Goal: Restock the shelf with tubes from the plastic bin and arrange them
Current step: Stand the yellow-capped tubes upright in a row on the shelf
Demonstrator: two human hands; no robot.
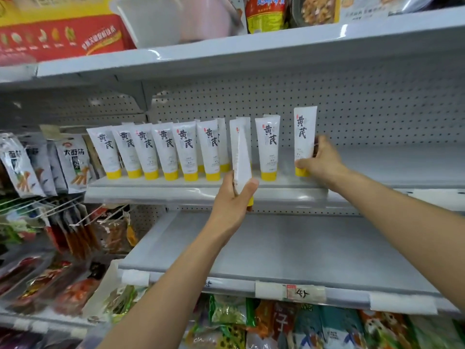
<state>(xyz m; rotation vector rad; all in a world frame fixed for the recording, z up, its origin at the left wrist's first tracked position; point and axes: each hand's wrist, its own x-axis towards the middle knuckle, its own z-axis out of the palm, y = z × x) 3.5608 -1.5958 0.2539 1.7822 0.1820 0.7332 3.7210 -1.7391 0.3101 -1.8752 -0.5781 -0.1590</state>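
A row of several white tubes with yellow caps [185, 151] stands cap-down on the middle shelf [151, 183], with more behind. My right hand [320, 161] grips one white tube [304, 137] upright at the right end of the row, its yellow cap on the shelf. My left hand [235, 197] holds another white tube [241, 159] in front of the shelf edge, turned edge-on, cap downward. A single tube [268, 147] stands between the two held ones. The plastic bin is not in view.
The shelf stretches bare to the right of my right hand [390, 165]. Below it lies a bare grey shelf [289, 248] with a price label [292, 292]. Snack bags hang on hooks at the left [70, 162]. Packets fill the bottom row [302, 326]. Boxes sit on the top shelf [63, 34].
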